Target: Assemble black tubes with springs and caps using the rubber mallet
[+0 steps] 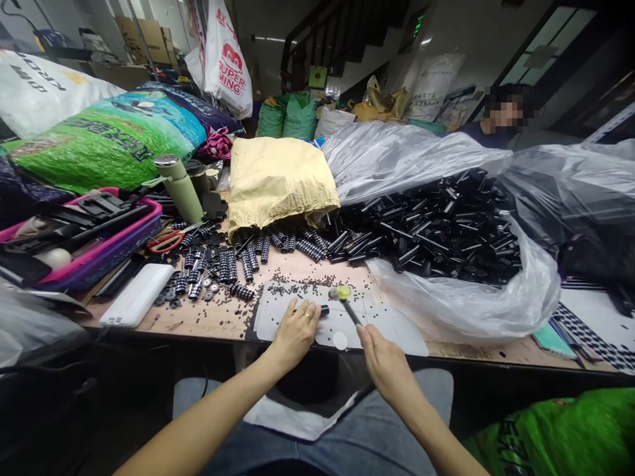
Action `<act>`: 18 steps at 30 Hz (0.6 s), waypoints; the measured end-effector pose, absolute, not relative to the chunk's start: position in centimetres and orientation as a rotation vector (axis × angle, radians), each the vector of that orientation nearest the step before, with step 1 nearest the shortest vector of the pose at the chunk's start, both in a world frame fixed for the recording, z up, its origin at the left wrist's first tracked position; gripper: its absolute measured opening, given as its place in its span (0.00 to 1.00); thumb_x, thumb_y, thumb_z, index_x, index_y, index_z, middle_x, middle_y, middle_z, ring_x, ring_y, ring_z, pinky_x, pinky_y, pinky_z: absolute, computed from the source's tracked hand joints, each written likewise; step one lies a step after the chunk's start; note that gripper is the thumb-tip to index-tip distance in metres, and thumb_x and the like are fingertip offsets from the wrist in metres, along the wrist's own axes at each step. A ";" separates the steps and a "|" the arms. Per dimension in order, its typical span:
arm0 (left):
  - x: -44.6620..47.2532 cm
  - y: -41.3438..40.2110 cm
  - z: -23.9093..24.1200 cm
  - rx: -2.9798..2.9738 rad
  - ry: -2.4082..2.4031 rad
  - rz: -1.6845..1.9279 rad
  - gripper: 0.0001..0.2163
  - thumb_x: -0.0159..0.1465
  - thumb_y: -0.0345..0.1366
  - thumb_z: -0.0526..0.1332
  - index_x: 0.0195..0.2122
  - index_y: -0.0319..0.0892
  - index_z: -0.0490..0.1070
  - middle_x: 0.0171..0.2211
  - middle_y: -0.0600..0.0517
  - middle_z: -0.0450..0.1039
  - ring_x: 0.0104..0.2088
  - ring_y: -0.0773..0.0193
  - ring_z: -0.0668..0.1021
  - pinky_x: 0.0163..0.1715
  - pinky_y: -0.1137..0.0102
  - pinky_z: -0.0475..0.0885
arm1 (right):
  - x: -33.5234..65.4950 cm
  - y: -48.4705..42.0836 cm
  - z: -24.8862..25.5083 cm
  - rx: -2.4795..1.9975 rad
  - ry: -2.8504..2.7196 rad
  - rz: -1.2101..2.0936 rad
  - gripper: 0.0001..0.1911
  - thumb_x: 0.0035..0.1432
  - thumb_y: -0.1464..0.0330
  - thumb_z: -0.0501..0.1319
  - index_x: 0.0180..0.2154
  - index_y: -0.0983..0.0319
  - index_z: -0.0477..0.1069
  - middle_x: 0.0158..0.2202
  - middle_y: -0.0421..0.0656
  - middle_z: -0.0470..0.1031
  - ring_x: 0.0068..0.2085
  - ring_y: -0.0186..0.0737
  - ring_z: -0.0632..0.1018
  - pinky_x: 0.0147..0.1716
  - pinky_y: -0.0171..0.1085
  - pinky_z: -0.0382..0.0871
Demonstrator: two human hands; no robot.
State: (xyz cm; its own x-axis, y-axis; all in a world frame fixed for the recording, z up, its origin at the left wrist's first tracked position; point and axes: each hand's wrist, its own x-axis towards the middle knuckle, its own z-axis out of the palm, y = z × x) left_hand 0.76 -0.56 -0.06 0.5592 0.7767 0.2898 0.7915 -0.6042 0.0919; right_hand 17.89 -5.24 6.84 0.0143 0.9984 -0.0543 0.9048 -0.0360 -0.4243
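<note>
My left hand (296,328) rests on the light grey mat (282,317), its fingers closed on a short black cylindrical piece (324,310) whose end sticks out to the right. In my right hand (385,357) is a small hammer (351,313), gripped by its dark handle. Its yellow-faced head is raised close to the right of the black piece. A white round disc (340,340) lies near the mat's front edge. Many tiny dark bits (297,288) are scattered over the mat's back part and the tabletop around it.
Black pieces fill a clear plastic bag (471,311) on the right. Ribbed black stacks (228,264) spill from a yellow sack (282,178). Leftward are red-handled scissors (166,241), a white box-shaped object (137,295), a green flask (179,188) and a pink basket (149,221). A person (489,135) is behind.
</note>
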 end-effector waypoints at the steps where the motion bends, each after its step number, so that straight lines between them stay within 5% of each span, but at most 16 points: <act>1: 1.3 -0.9 -0.3 -2.728 -1.385 -0.478 0.21 0.63 0.38 0.46 0.55 0.33 0.55 0.54 0.39 0.60 0.56 0.54 0.60 0.54 0.56 0.50 | 17.4 -5.3 7.4 -1.961 -1.929 0.487 0.20 0.61 0.57 0.37 0.25 0.58 0.56 0.16 0.38 0.64 0.19 0.37 0.68 0.21 0.33 0.56; 4: 2.4 -1.7 -1.1 -2.739 -1.395 -0.471 0.28 0.62 0.45 0.46 0.57 0.28 0.50 0.58 0.36 0.51 0.60 0.51 0.51 0.56 0.56 0.46 | 15.4 -5.5 8.2 -1.760 -1.938 0.500 0.21 0.61 0.58 0.34 0.27 0.58 0.58 0.19 0.40 0.67 0.20 0.36 0.69 0.22 0.32 0.57; 9: 2.5 -0.9 -1.7 -2.793 -1.375 -0.487 0.24 0.61 0.36 0.46 0.57 0.28 0.52 0.58 0.37 0.51 0.58 0.52 0.55 0.54 0.57 0.51 | 13.1 -5.3 6.0 -1.819 -2.359 0.560 0.20 0.62 0.59 0.38 0.33 0.60 0.64 0.24 0.44 0.72 0.24 0.39 0.73 0.22 0.33 0.55; 14: 2.8 0.2 -0.1 -2.921 -1.702 -0.805 0.16 0.59 0.29 0.48 0.48 0.35 0.64 0.40 0.38 0.69 0.44 0.52 0.70 0.43 0.57 0.64 | 15.4 -3.6 5.9 -1.918 -2.190 0.442 0.23 0.62 0.58 0.35 0.28 0.59 0.61 0.20 0.41 0.70 0.23 0.39 0.72 0.22 0.33 0.54; 18: 1.1 1.6 1.6 -2.994 -1.876 -1.122 0.11 0.58 0.35 0.53 0.40 0.40 0.70 0.33 0.42 0.70 0.36 0.54 0.72 0.36 0.62 0.68 | 19.0 -2.4 5.2 -2.118 -2.137 0.258 0.19 0.61 0.57 0.39 0.28 0.58 0.61 0.21 0.42 0.71 0.23 0.41 0.73 0.21 0.34 0.52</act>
State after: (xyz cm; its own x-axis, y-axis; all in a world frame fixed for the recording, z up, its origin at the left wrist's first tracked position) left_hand 1.05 1.59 1.59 0.3585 0.9160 0.1799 0.5916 -0.3720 0.7152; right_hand 19.03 -2.36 5.16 -0.0124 0.9994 -0.0333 0.9785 0.0053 -0.2060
